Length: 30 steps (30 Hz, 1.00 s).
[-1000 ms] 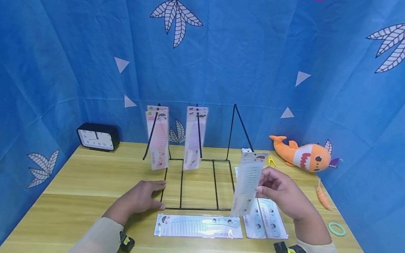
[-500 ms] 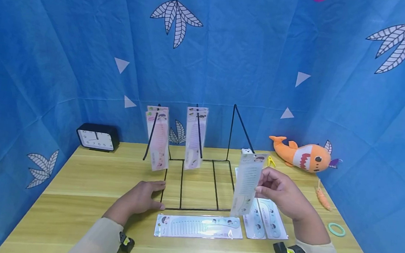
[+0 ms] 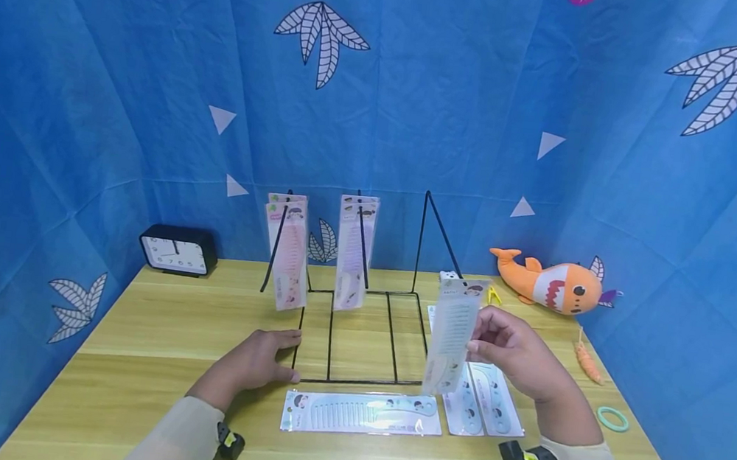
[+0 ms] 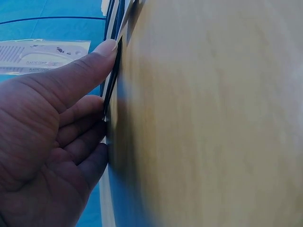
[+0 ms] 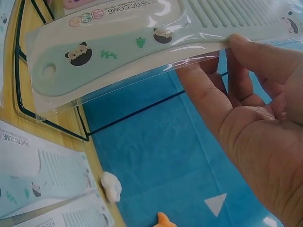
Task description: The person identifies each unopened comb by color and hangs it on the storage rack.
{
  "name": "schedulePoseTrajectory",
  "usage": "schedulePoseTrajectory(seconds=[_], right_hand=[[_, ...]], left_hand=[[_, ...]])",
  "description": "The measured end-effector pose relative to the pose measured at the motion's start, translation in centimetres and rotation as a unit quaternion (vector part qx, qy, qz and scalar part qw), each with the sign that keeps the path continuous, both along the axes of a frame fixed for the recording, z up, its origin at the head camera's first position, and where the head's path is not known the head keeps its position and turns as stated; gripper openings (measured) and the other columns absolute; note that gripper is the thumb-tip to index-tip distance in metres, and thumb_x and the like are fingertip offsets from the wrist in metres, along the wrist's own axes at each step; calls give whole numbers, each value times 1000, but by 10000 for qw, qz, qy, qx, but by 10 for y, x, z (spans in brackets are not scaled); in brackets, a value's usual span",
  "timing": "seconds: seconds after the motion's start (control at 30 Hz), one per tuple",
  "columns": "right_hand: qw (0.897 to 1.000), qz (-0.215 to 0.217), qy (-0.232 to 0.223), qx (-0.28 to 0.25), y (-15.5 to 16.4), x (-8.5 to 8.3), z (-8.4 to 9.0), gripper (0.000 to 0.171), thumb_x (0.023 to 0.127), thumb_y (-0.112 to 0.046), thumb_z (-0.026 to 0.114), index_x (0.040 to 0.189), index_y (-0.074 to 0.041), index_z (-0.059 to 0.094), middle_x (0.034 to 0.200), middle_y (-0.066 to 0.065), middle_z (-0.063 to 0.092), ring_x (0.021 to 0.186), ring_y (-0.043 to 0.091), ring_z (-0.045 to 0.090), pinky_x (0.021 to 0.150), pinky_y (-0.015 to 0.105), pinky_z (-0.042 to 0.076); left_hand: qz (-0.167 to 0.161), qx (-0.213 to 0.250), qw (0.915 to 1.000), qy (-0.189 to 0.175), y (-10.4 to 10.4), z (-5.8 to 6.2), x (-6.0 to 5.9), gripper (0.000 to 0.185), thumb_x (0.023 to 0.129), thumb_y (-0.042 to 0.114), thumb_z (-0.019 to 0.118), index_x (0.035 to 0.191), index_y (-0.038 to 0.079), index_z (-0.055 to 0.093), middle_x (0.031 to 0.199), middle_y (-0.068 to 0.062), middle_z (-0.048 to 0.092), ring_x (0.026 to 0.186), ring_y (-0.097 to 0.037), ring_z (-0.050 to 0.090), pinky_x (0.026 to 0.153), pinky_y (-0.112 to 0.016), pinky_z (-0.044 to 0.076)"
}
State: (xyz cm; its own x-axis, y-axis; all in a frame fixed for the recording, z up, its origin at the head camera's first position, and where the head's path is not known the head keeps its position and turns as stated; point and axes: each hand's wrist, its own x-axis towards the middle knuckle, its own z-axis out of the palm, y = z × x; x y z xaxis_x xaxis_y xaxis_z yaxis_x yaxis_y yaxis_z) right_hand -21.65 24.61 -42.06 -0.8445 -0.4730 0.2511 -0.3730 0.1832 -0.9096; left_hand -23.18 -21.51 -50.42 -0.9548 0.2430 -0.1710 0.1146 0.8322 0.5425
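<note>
A black wire display rack (image 3: 331, 345) stands on the table. My left hand (image 3: 256, 358) rests at its front left base corner, thumb and fingers touching the wire. With thumb and fingers, my right hand (image 3: 517, 352) pinches the side edge of a packaged pale green comb (image 3: 452, 334), held upright. The card's top is at the tip of the rack's right hook (image 3: 446, 237); whether the hook passes through its hole I cannot tell. Packaged pink combs (image 3: 287, 259) hang on the left hook and purple ones (image 3: 346, 265) on the middle hook.
A packaged green comb (image 3: 360, 413) lies in front of the rack; more packaged combs (image 3: 497, 402) lie to the right. Around them are a clock (image 3: 178, 250), an orange plush shark (image 3: 550, 284), a yellow clip (image 3: 494, 295), an orange pendant (image 3: 588, 361) and a green ring (image 3: 612, 419).
The comb in my right hand has shifted very slightly to the right, and the hook's tip now overlaps the card's top edge. My left hand has stayed still.
</note>
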Motion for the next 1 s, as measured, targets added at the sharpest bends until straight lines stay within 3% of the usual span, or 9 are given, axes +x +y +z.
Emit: schedulePoseTrajectory(seconds=[0.43, 0.77, 1.0], right_hand=[[9990, -367, -263, 43, -9, -4, -3, 17, 108, -4, 66, 123, 1, 59, 113, 12, 69, 102, 21, 75, 88, 40, 70], [9896, -1331, -495, 247, -29, -8, 5, 24, 108, -8, 68, 127, 1, 58, 114, 20, 62, 101, 21, 73, 87, 31, 69], [9776, -1941, -702, 404, -45, -34, 4, 25, 109, -15, 68, 132, -6, 61, 121, 17, 62, 115, 30, 72, 90, 33, 69]], left_hand=[[4, 16, 10000, -6, 0, 1, 0, 75, 89, 29, 92, 156, 12, 62, 168, -7, 53, 159, -39, 43, 131, -56, 39], [37, 17, 9999, -102, 1, 2, 0, 75, 90, 30, 92, 156, 13, 61, 169, -6, 52, 160, -39, 42, 131, -57, 38], [41, 10, 10000, -71, 1, 1, 0, 76, 89, 30, 92, 156, 13, 61, 169, -6, 52, 160, -39, 42, 131, -57, 38]])
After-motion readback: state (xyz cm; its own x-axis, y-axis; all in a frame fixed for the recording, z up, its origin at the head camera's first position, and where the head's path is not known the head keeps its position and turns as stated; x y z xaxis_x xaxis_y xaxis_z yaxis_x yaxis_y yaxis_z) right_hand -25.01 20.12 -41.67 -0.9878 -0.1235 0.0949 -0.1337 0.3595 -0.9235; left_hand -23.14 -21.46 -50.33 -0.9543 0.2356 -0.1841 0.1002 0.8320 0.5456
